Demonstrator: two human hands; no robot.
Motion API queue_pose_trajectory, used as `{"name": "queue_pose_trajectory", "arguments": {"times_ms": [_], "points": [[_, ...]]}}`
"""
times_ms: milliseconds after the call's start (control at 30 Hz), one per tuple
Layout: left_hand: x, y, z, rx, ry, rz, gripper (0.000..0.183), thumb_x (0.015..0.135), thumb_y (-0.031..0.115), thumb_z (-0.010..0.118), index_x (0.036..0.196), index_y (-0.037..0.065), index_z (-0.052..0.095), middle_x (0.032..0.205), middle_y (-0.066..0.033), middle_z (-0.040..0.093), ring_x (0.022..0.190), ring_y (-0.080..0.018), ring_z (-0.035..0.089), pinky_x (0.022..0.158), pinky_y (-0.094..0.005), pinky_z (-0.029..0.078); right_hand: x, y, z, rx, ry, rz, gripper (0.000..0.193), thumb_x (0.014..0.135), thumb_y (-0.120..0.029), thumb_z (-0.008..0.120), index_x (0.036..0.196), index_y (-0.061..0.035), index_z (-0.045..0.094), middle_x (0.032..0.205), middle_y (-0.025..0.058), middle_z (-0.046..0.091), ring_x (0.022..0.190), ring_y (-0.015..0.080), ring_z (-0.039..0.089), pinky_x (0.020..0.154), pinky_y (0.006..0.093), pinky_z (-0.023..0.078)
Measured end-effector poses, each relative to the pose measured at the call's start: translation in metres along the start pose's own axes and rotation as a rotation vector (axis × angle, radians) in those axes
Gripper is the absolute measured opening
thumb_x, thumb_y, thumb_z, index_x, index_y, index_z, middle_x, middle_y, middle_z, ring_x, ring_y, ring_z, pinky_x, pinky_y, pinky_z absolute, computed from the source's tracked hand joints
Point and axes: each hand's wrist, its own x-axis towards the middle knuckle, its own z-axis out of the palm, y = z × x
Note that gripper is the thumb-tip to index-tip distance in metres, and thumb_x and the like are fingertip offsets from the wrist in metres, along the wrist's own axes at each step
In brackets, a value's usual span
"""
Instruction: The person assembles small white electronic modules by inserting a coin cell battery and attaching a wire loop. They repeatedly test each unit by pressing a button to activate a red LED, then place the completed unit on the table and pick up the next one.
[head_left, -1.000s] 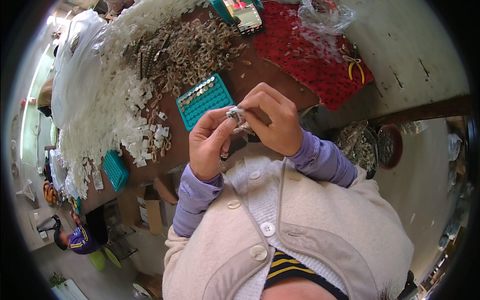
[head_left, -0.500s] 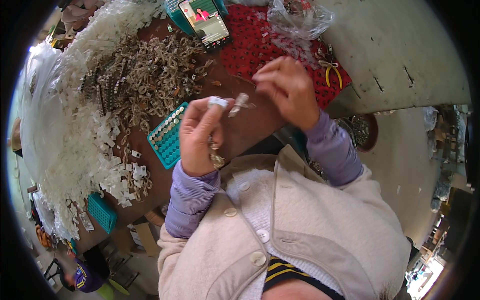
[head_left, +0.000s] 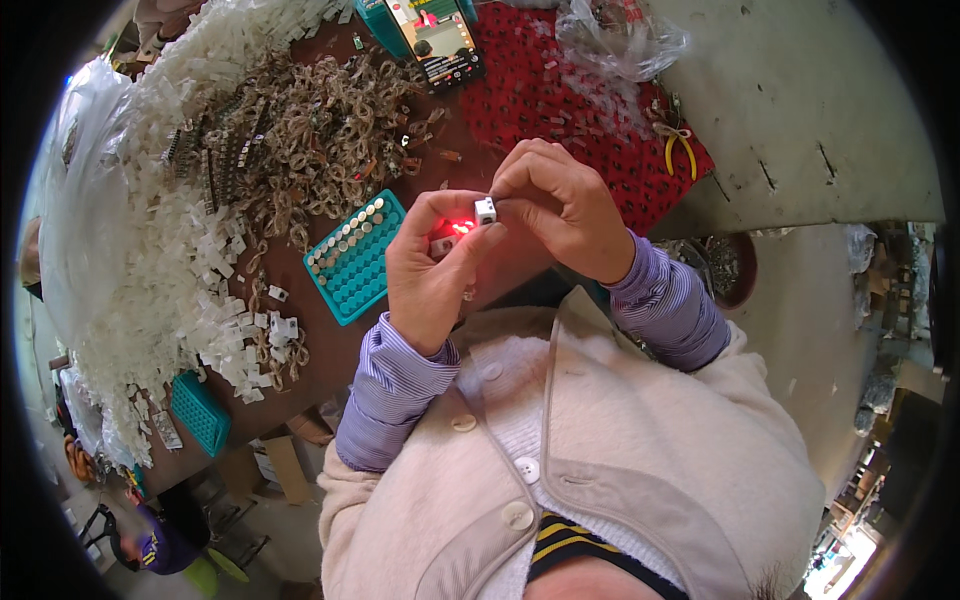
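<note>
My left hand [head_left: 432,262] pinches a small white plastic box [head_left: 485,210] with dark slots between thumb and forefinger. Tiny red lights [head_left: 462,228] glow just beside it, and a second white piece [head_left: 442,246] shows between the fingers. My right hand [head_left: 562,208] is closed, its thumb and fingertips meeting at the box's upper edge; whatever they pinch is hidden. Left of my hands lies a teal tray [head_left: 372,290] with round silver button cells [head_left: 345,240] in several of its pockets.
A tangled heap of light strings [head_left: 310,140] and a long pile of white plastic cases [head_left: 170,290] cover the table's left. A phone [head_left: 437,45] stands at the back. Yellow-handled pliers [head_left: 680,155] rest on a red patterned cloth [head_left: 620,165]. Another teal tray [head_left: 202,412] sits near the table edge.
My right hand has come in from the right to meet the left at the white box. Red lights now glow there. The bundled string that hung between my hands no longer shows there.
</note>
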Motion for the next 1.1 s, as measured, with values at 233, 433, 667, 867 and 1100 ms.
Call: {"name": "queue_pose_trajectory", "arguments": {"times_ms": [233,433,667,867,1100], "points": [[-0.008,-0.001,-0.011,-0.267,-0.115,-0.040,0.029,0.110,0.015,0.064,0.134,0.000,0.065,0.096,-0.0020,0.074,0.057,0.0008,0.046,0.050,-0.0164,0.033,-0.008,-0.014,0.010,0.397,0.098,0.124,0.012,0.089,-0.001,0.077,0.098,-0.0046,0.070,0.099,0.0079,0.071,0.099,0.0245,0.070,0.099,0.0389,0.052],[0.003,-0.003,-0.004,-0.301,-0.108,-0.061,0.031,0.112,0.016,0.060,0.138,-0.001,0.066,0.109,-0.0081,0.079,0.059,0.0002,0.049,0.052,-0.0155,0.037,0.007,-0.002,-0.001,-0.017,0.182,-0.291,0.015,0.085,-0.002,0.078,0.094,-0.0069,0.068,0.098,0.0064,0.072,0.096,0.0284,0.071,0.107,0.0482,0.052],[0.015,0.000,0.000,-0.145,-0.073,-0.020,0.025,0.107,0.016,0.072,0.125,-0.002,0.073,0.106,-0.0041,0.077,0.086,-0.0054,0.066,0.077,-0.0194,0.052,0.023,-0.001,-0.015,-0.144,0.051,-0.362,0.016,0.082,-0.002,0.078,0.090,-0.0049,0.065,0.096,0.0063,0.071,0.095,0.0281,0.071,0.107,0.0522,0.053],[0.026,0.003,-0.007,-0.347,-0.053,-0.069,0.027,0.111,0.020,0.065,0.129,0.000,0.070,0.101,-0.0048,0.076,0.064,-0.0012,0.052,0.056,-0.0164,0.040,0.048,0.001,-0.017,0.024,0.109,-0.299,0.019,0.079,0.005,0.077,0.091,-0.0045,0.065,0.096,0.0082,0.073,0.095,0.0292,0.073,0.105,0.0537,0.056],[0.029,0.000,-0.027,-0.386,-0.071,-0.089,0.029,0.112,0.020,0.062,0.131,-0.001,0.067,0.087,-0.0003,0.071,0.062,-0.0004,0.051,0.052,-0.0160,0.038,0.058,0.002,0.003,-0.100,0.015,-0.376,0.018,0.080,0.001,0.078,0.091,-0.0047,0.065,0.098,0.0076,0.070,0.094,0.0290,0.071,0.101,0.0500,0.056]]}}
